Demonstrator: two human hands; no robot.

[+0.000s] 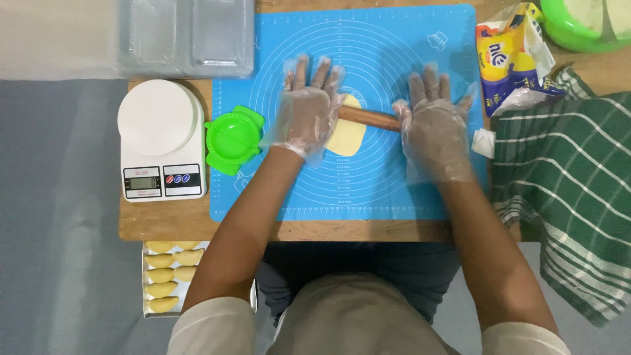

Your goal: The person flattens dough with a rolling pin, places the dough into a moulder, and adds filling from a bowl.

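Pretty crowded table (pixel 197 227): a white digital kitchen scale (pixel 161 139) sits by the left edge with a bright green plastic dumpling press (pixel 233 139) just beside it, and a green-and-white striped cloth (pixel 565 190) hangs over the right edge below a torn yellow-and-blue packet (pixel 509 56). On the blue silicone baking mat (pixel 394 190) mid-table lies a flat, pale yellow oval of dough (pixel 350 135), partly hidden. Both hands, left (pixel 309 112) and right (pixel 435 125), in clear plastic gloves, lie flat with fingers spread on the ends of a thin wooden rolling pin (pixel 369 119) across that dough.

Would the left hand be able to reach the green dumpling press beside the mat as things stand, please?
Probably yes. The left hand lies flat on the rolling pin, and the green dumpling press sits just to its left at the blue mat edge, with nothing between them.
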